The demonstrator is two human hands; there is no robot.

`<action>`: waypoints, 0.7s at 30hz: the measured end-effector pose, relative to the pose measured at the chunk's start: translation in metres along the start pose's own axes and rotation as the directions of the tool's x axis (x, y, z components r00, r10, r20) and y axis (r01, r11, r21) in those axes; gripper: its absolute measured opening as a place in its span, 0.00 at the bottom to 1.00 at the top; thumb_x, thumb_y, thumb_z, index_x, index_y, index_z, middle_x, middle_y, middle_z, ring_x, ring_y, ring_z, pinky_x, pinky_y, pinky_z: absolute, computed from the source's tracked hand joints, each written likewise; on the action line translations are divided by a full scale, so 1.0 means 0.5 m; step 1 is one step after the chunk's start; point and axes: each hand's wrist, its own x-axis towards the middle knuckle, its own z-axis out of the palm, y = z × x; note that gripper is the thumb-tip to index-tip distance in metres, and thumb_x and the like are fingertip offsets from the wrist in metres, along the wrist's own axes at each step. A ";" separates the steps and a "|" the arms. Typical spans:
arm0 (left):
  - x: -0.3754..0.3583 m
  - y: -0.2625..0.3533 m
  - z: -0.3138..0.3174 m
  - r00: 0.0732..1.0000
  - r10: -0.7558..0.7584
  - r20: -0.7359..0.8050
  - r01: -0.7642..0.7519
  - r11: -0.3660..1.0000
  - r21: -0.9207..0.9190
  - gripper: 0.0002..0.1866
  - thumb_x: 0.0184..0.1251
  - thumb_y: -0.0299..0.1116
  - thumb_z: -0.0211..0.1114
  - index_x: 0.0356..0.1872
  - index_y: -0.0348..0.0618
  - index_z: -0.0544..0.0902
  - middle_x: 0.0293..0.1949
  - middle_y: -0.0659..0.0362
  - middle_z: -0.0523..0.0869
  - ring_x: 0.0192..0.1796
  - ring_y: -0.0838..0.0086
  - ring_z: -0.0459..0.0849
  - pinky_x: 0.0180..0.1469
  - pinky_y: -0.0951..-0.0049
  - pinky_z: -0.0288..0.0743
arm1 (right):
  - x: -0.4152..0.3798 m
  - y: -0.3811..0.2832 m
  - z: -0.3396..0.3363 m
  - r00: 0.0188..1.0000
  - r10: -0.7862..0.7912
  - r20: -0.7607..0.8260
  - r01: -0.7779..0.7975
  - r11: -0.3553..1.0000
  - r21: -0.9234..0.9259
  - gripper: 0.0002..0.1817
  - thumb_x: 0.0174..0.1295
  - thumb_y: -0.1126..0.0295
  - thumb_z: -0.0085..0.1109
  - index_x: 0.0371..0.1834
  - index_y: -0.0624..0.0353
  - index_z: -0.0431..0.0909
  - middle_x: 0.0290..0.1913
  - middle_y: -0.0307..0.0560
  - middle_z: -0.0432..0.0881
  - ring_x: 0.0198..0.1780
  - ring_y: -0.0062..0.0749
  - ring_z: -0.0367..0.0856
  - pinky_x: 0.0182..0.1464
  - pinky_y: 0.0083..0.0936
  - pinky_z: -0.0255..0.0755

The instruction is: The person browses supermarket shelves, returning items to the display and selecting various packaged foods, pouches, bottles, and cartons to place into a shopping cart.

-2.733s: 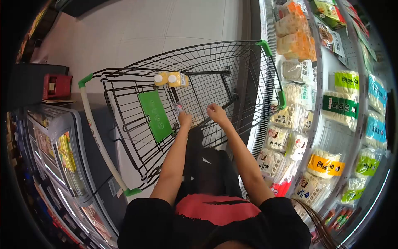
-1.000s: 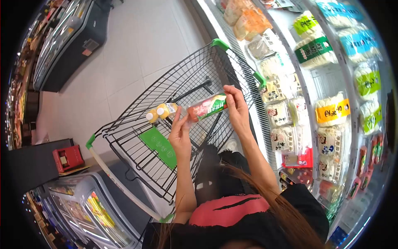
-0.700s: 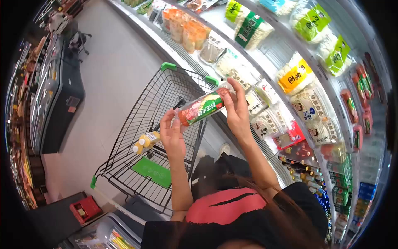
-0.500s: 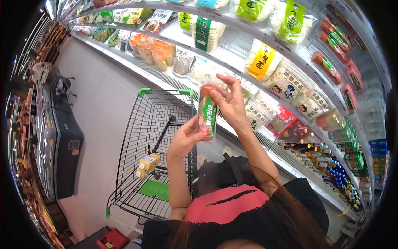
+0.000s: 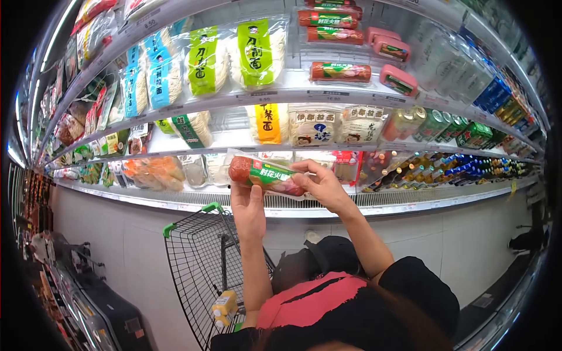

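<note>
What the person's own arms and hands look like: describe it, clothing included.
Short black fabric sleeves leave both forearms bare. The left hand and right hand are ungloved, with no watch or bracelet showing.

Forward and down looked the head camera, right over the wearer's black-and-red shirt [image 5: 316, 299], with the left hand [image 5: 249, 212] and right hand [image 5: 325, 188] close up, mid-view! Farther off, it faced the stocked shelves [image 5: 293, 95] almost head-on, their ends bowed, while the bottom edge cropped the shopping cart [image 5: 196, 253].
</note>
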 end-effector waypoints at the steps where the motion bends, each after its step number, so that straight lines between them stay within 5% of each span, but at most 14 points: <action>1: 0.014 0.008 0.032 1.000 -0.001 0.017 0.000 1.000 0.017 0.32 0.73 0.31 0.61 0.72 0.42 0.55 0.62 0.53 0.73 0.58 0.66 0.80 0.60 0.61 0.78 | 0.001 -0.017 -0.018 0.999 -0.027 -0.047 0.027 1.000 -0.005 0.19 0.70 0.61 0.62 0.57 0.61 0.76 0.44 0.42 0.82 0.38 0.17 0.80 0.39 0.16 0.74; 6: 0.124 -0.015 0.120 0.994 -0.098 0.041 0.101 0.993 -0.061 0.27 0.72 0.26 0.62 0.67 0.43 0.60 0.60 0.50 0.74 0.54 0.64 0.83 0.54 0.63 0.84 | 0.028 -0.072 -0.088 0.902 -0.219 -0.371 0.297 0.940 0.168 0.18 0.68 0.61 0.64 0.52 0.62 0.75 0.45 0.41 0.80 0.40 0.18 0.78 0.43 0.16 0.74; 8: 0.184 -0.011 0.211 0.999 0.003 0.049 0.003 0.993 -0.118 0.30 0.67 0.21 0.65 0.64 0.43 0.59 0.55 0.50 0.78 0.53 0.65 0.82 0.55 0.63 0.82 | 0.060 -0.118 -0.118 0.838 -0.267 -0.476 0.401 0.893 0.205 0.18 0.68 0.62 0.64 0.52 0.62 0.74 0.45 0.41 0.80 0.41 0.18 0.78 0.44 0.16 0.73; 10: 0.252 -0.032 0.252 0.981 0.161 0.106 -0.163 0.986 0.011 0.32 0.64 0.22 0.68 0.64 0.43 0.59 0.53 0.50 0.79 0.53 0.68 0.82 0.56 0.68 0.79 | 0.102 -0.174 -0.132 0.569 -0.394 -0.722 0.531 0.847 -0.043 0.17 0.69 0.63 0.63 0.52 0.63 0.73 0.45 0.43 0.81 0.41 0.20 0.78 0.45 0.18 0.73; 13: 0.336 -0.035 0.327 0.953 0.237 0.187 -0.278 0.930 0.242 0.33 0.57 0.29 0.76 0.59 0.40 0.64 0.50 0.50 0.80 0.53 0.70 0.80 0.55 0.71 0.75 | 0.166 -0.243 -0.208 0.526 -0.554 -0.645 0.455 0.824 -0.337 0.15 0.70 0.64 0.61 0.51 0.64 0.73 0.45 0.46 0.81 0.42 0.21 0.79 0.45 0.21 0.74; 16: 0.436 -0.091 0.359 0.816 0.546 0.191 -0.531 0.577 0.621 0.27 0.55 0.38 0.77 0.54 0.36 0.78 0.50 0.51 0.82 0.52 0.63 0.80 0.55 0.64 0.72 | 0.252 -0.265 -0.277 0.409 -0.721 -0.559 0.499 0.690 -0.525 0.16 0.70 0.65 0.59 0.53 0.65 0.74 0.48 0.55 0.82 0.47 0.35 0.81 0.52 0.32 0.74; 17: 0.460 -0.110 0.362 0.765 0.607 0.218 -0.536 0.410 0.738 0.28 0.57 0.40 0.76 0.53 0.33 0.79 0.50 0.48 0.81 0.51 0.57 0.78 0.56 0.61 0.71 | 0.273 -0.253 -0.302 0.380 -0.812 -0.442 0.307 0.562 -0.768 0.18 0.68 0.65 0.60 0.54 0.65 0.74 0.51 0.59 0.80 0.53 0.41 0.79 0.58 0.38 0.69; 18: 0.471 -0.124 0.362 0.761 0.612 0.214 -0.536 0.409 0.739 0.28 0.57 0.40 0.76 0.53 0.33 0.79 0.50 0.48 0.81 0.51 0.57 0.78 0.56 0.61 0.71 | 0.281 -0.258 -0.310 0.382 -0.873 -0.304 0.091 0.363 -0.927 0.19 0.66 0.65 0.60 0.55 0.66 0.74 0.53 0.62 0.79 0.58 0.48 0.76 0.63 0.44 0.64; 19: 0.477 -0.137 0.359 0.736 0.639 0.223 -0.517 0.318 0.795 0.28 0.57 0.40 0.75 0.53 0.31 0.79 0.50 0.47 0.80 0.51 0.57 0.78 0.56 0.60 0.71 | 0.280 -0.260 -0.320 0.513 -0.777 -0.364 0.166 0.506 -0.847 0.25 0.65 0.64 0.59 0.60 0.69 0.71 0.61 0.67 0.73 0.68 0.57 0.64 0.72 0.50 0.51; 21: 0.483 -0.149 0.358 0.704 0.665 0.250 -0.479 0.184 0.859 0.31 0.60 0.38 0.73 0.58 0.25 0.75 0.51 0.43 0.79 0.52 0.55 0.78 0.57 0.61 0.71 | 0.284 -0.226 -0.315 0.467 -0.819 -0.334 0.056 0.404 -0.913 0.28 0.65 0.65 0.58 0.64 0.71 0.67 0.65 0.68 0.70 0.69 0.59 0.62 0.72 0.50 0.52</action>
